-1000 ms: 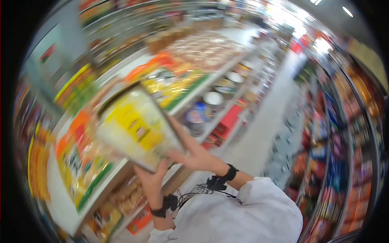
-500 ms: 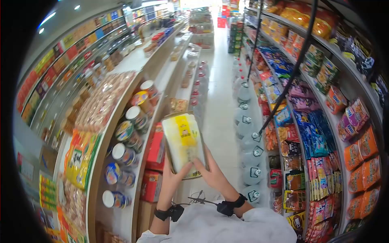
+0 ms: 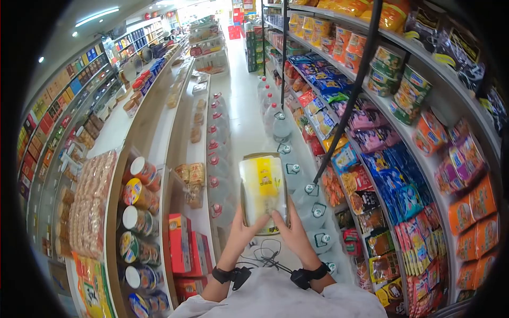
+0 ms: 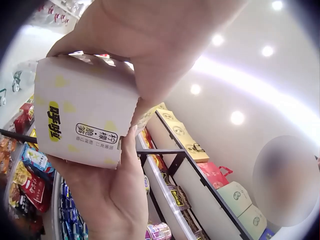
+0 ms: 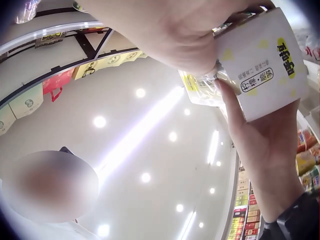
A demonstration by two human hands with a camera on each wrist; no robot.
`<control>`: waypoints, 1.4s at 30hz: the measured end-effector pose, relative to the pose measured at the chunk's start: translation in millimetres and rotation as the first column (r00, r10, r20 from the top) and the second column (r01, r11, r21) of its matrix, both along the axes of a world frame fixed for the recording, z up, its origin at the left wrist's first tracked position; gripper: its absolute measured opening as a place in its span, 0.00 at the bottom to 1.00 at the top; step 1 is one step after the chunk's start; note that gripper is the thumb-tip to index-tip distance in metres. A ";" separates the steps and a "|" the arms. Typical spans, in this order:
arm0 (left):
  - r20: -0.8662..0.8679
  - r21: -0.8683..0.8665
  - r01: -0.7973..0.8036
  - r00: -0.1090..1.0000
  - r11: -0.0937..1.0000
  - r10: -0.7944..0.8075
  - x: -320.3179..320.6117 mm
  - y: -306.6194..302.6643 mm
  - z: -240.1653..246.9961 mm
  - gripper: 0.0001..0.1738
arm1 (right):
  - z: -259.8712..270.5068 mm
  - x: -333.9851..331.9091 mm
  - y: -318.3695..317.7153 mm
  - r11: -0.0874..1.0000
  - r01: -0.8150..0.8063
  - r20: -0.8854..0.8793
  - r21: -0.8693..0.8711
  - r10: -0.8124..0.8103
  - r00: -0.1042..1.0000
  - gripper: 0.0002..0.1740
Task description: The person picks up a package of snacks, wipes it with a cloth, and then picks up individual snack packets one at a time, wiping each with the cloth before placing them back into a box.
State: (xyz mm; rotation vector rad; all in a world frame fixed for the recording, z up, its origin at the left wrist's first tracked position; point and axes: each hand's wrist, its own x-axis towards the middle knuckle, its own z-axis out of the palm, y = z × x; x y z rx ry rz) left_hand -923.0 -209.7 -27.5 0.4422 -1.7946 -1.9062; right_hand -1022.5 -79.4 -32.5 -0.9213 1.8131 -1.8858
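We read 柠檬·脆笋 on the white end of the yellow-and-white box [image 3: 265, 193], beside smaller print too fine to read; we cannot tell its contents. It sits between our left hand [image 3: 240, 232] and right hand [image 3: 292, 233], both gripping its sides, thumbs on its face, above the aisle, near clear bottles [image 3: 218, 170] with red caps.

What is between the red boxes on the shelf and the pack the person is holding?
In the head view, a strip of bare shelf comes first, then a row of red-capped bottles, between the red boxes and the pack.
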 end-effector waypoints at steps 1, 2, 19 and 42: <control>-0.027 0.012 0.022 0.999 1.000 -0.021 -14.5 -20.3 -2.7 0.43 | -3.0 -12.9 -18.7 1.000 0.005 -0.001 -0.021 -0.005 1.000 0.39; -0.047 0.025 0.046 0.998 0.999 -0.045 -27.5 -40.4 -5.0 0.46 | -3.5 -24.3 -37.1 1.000 0.024 -0.024 -0.010 -0.024 0.999 0.38; 0.173 0.288 0.086 0.975 0.954 -0.140 -224.2 -358.1 -27.3 0.34 | -5.9 -199.2 -330.2 0.981 0.156 -0.071 0.119 -0.148 0.986 0.47; 0.207 0.506 0.033 0.965 0.862 -0.158 -664.5 -690.6 -51.7 0.31 | -54.8 -621.4 -666.2 0.962 0.244 0.061 0.119 -0.252 0.966 0.46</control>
